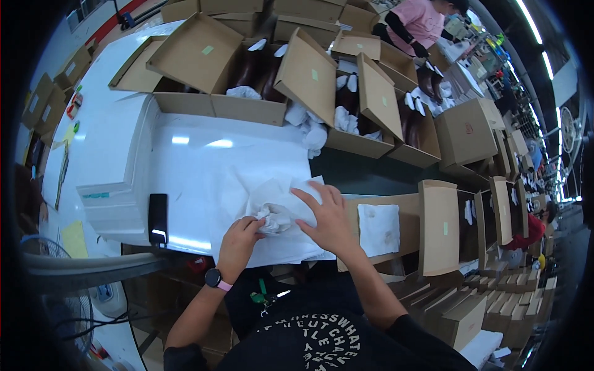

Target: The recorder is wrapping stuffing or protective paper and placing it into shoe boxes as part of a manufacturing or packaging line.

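Note:
Crumpled white tissue paper [274, 217] lies in front of me on the white table. My left hand [240, 240] pinches its near left side, with the fingers pressed together on it. Over its right side, my right hand [323, 216] is spread, thumb and fingers apart, touching or close to the paper's edge. Flat sheets of tissue paper [247, 166] lie beneath the crumpled piece. A dark watch with a pink strap is on my left wrist.
Open cardboard boxes [247, 110] with dark brown boots [247, 73] line the far side. A stack of white paper [117, 161] and a phone [158, 219] are on the left. More boxes [439, 229] stand at right. A person in pink [416, 25] works at the far right.

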{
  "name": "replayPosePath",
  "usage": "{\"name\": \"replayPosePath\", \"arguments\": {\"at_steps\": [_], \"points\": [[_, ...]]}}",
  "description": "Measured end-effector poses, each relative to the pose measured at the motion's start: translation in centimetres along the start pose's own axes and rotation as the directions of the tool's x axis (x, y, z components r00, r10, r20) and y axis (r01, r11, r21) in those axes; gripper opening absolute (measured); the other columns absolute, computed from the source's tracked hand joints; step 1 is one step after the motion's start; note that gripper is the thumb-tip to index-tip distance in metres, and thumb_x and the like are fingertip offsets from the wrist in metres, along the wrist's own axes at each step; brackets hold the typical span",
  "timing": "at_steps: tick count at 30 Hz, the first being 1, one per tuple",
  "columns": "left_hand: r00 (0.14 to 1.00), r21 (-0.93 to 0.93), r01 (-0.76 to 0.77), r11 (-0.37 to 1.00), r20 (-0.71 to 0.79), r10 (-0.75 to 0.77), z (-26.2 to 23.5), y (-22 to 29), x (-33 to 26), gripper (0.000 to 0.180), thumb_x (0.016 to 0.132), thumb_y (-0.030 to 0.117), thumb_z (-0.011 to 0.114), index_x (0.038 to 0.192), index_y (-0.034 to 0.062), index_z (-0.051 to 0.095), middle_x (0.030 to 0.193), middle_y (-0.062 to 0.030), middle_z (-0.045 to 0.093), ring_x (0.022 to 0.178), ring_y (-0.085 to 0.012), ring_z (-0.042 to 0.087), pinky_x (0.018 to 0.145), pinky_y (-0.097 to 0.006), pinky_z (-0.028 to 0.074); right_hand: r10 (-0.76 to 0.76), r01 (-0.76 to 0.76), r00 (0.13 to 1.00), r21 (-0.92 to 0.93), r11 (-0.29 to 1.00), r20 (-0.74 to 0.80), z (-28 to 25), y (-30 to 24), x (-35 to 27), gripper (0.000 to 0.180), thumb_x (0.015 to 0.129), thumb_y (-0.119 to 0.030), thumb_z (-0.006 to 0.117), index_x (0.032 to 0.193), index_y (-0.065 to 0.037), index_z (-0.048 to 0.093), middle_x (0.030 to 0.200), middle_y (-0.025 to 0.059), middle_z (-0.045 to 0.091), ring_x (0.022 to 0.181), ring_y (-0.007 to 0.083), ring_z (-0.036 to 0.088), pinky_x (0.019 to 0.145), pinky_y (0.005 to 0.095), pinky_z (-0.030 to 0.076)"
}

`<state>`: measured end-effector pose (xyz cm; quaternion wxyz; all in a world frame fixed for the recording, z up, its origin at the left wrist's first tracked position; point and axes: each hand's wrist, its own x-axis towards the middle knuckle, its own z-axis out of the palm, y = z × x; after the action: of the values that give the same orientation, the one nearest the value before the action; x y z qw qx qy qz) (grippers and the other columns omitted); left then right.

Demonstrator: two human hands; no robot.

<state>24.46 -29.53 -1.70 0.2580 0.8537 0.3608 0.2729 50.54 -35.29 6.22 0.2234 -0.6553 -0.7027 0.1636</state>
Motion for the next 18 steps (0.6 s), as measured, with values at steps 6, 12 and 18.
{"name": "replayPosePath", "arguments": {"at_steps": [6, 12, 18], "points": [[0.999, -0.066, 0.046, 0.997, 0.026, -0.044, 0.6, -1.4, 1.1, 0.037, 0.078, -0.008, 0.083, 0.115, -0.0009, 0.079, 0.108, -0.0199, 0.074, 0.097, -0.0419, 0.073, 0.083, -0.048, 0.061, 0.221, -0.170, 0.969, 0.359, 0.918, -0.109, 8.8, 8.6, 1.7, 0.039, 0.089, -0.011, 0.086, 0.126, -0.002, 0.076, 0.122, 0.0237, 0.076, 0.120, 0.0445, 0.072, 0.107, 0.0511, 0.056], [0.998, -0.044, -0.003, 0.999, 0.056, 0.005, 1.2, -0.7, 2.9, 0.034, 0.081, -0.014, 0.072, 0.114, -0.0069, 0.079, 0.106, -0.0216, 0.074, 0.097, -0.0429, 0.073, 0.082, -0.048, 0.060, 0.004, -0.108, 0.964, 0.378, 0.920, 0.266, 11.9, 5.7, 7.1, 0.034, 0.097, -0.002, 0.064, 0.129, 0.000, 0.072, 0.124, 0.0276, 0.076, 0.114, 0.0483, 0.072, 0.101, 0.0507, 0.057], [0.988, -0.061, 0.141, 0.988, 0.075, -0.136, 1.3, -1.0, 2.7, 0.031, 0.080, -0.008, 0.072, 0.110, -0.0079, 0.082, 0.103, -0.0234, 0.077, 0.096, -0.0417, 0.075, 0.088, -0.048, 0.059, -0.080, 0.039, 0.989, 0.308, 0.950, 0.120, 8.1, 3.1, 3.3, 0.073, 0.100, -0.014, 0.072, 0.165, 0.000, 0.042, 0.154, 0.0319, 0.059, 0.141, 0.0487, 0.059, 0.115, 0.0496, 0.051]]}}
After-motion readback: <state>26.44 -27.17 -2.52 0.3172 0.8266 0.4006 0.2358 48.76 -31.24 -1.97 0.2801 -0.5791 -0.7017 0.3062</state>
